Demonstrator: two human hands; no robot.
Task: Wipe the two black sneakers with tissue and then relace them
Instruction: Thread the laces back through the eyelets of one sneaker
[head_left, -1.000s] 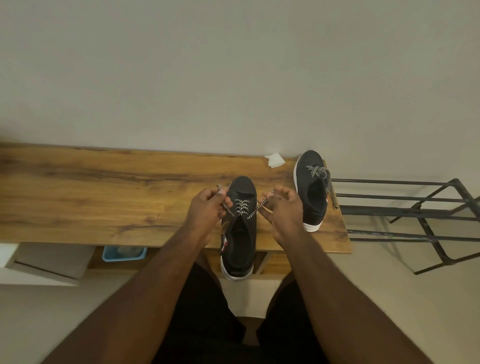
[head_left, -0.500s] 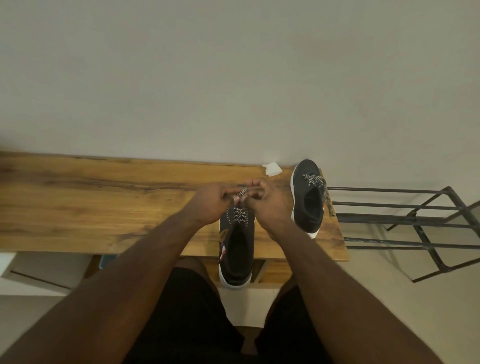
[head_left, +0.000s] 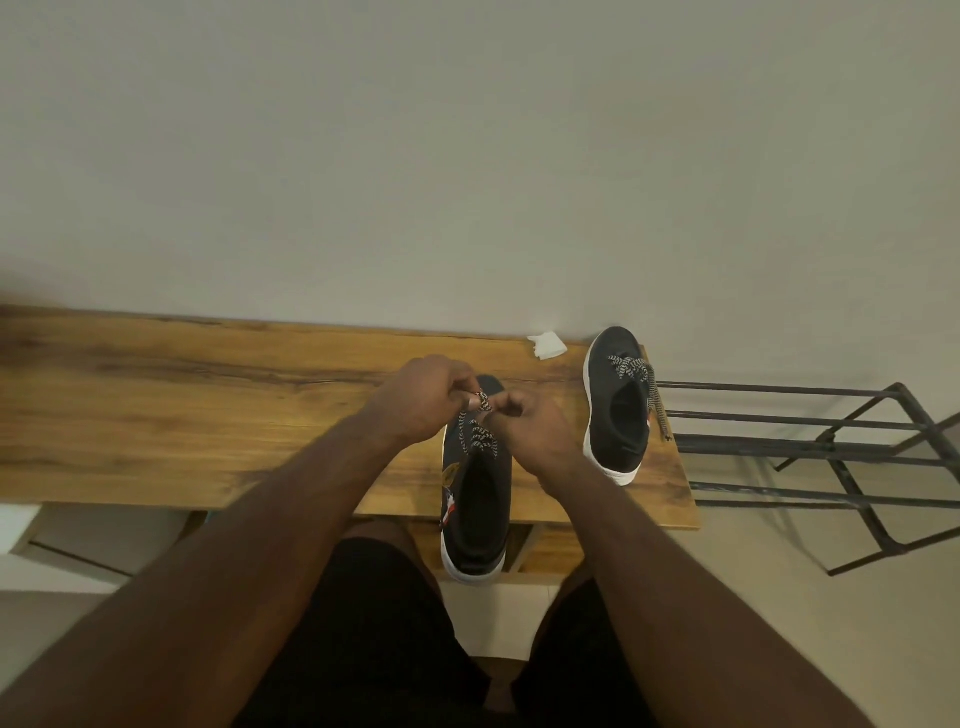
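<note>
A black sneaker with a white sole (head_left: 477, 512) lies on the wooden table (head_left: 208, 415), its heel hanging over the near edge. Its black-and-white lace (head_left: 480, 434) crosses the eyelets. My left hand (head_left: 423, 397) and my right hand (head_left: 530, 428) meet above the toe end, and both pinch the lace ends between fingertips. The second black sneaker (head_left: 618, 410) stands at the table's right end, laced, with a lace end trailing off its right side. A crumpled white tissue (head_left: 546, 345) lies by the wall behind the sneakers.
A black metal rack (head_left: 810, 447) stands right of the table. A plain wall rises directly behind the table. A white drawer unit (head_left: 78, 535) sits under the table's left part. My legs in black shorts are below the table edge.
My hands were apart, pulling the lace ends out to each side; they have come together over the sneaker's toe end and now hold the lace ends close to each other.
</note>
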